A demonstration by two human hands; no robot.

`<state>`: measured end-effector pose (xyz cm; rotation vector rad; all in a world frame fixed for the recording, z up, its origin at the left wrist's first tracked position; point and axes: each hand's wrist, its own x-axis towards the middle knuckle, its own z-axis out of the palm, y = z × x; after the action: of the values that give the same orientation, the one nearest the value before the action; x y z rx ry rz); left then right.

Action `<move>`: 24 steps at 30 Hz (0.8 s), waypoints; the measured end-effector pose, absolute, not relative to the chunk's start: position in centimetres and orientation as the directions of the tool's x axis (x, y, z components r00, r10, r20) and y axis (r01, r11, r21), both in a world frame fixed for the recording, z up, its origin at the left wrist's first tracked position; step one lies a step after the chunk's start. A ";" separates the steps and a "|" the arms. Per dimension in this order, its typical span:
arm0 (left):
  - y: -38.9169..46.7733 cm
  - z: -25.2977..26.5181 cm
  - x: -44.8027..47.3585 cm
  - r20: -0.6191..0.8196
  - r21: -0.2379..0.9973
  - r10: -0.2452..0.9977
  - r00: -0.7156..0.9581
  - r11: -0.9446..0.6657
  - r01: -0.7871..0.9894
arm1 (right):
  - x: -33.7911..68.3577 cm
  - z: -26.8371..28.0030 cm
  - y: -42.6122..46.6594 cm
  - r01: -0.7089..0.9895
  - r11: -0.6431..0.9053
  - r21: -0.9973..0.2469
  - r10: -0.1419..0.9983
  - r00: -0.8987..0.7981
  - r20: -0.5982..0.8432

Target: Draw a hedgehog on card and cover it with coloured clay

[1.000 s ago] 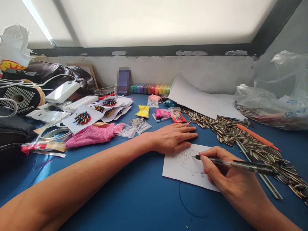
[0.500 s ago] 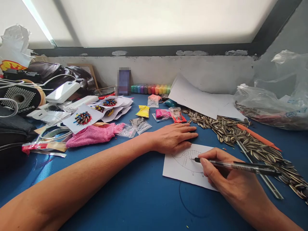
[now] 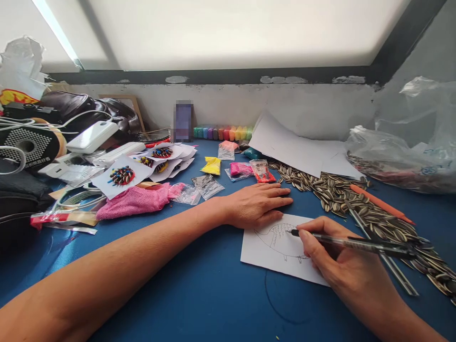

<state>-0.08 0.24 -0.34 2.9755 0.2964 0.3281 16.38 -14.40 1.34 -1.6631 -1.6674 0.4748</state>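
A white sheet of paper (image 3: 260, 251) lies on the blue tabletop, bearing a line drawing of a rounded animal with short legs and small marks across its body. My left hand (image 3: 258, 204) rests flat with fingers stretched out, its lower edge on the sheet's upper left corner. In my right hand (image 3: 342, 256) a black pen (image 3: 352, 242) is pinched between thumb and fingers, its tip at the marks inside the outline. The right palm covers the sheet's right side and part of the drawing.
Striped sunflower seeds (image 3: 335, 194) spread along the right, with an orange pen (image 3: 381, 203) and a clear ruler-like strip (image 3: 395, 270) among them. Behind lie clay packets (image 3: 211, 165) and white sheets (image 3: 288, 147). Seed-decorated cards (image 3: 123, 178) and a pink cloth (image 3: 137, 202) occupy the left.
My right hand has shifted slightly right with the pen, and a few more small marks show inside the drawn body. My left hand stays in place.
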 end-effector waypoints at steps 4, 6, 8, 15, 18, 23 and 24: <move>0.3 -0.5 -0.1 0.213 0.159 0.203 0.956 -0.972 0.171 | 16.8 1.1 -14.4 0.714 0.102 -0.692 0.978 0.056 0.201; 0.3 -0.5 -0.1 0.223 0.169 0.200 0.954 -0.972 0.165 | 16.8 1.1 -14.4 0.730 0.095 -0.677 0.979 0.056 0.198; 0.3 -0.6 0.0 0.226 0.173 0.200 0.953 -0.971 0.162 | 16.7 1.2 -14.4 0.735 0.088 -0.672 0.976 0.071 0.204; 0.3 -0.4 -0.1 0.200 0.157 0.213 0.956 -0.970 0.184 | 16.1 1.7 -14.3 0.703 0.110 -0.702 0.967 0.087 0.238; 0.3 -0.5 -0.1 0.206 0.169 0.209 0.956 -0.970 0.175 | 16.1 1.8 -14.3 0.705 0.113 -0.700 0.964 0.092 0.248; 0.4 -0.6 -0.1 0.220 0.175 0.199 0.955 -0.971 0.162 | 16.1 1.9 -14.4 0.698 0.115 -0.707 0.963 0.098 0.253; 0.4 -0.6 -0.1 0.223 0.174 0.198 0.954 -0.971 0.161 | 16.1 1.9 -14.5 0.703 0.104 -0.703 0.959 0.115 0.258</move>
<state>-0.09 0.37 -0.59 2.9525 0.2732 0.3602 16.10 -14.48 1.94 -1.6571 -1.6466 0.4396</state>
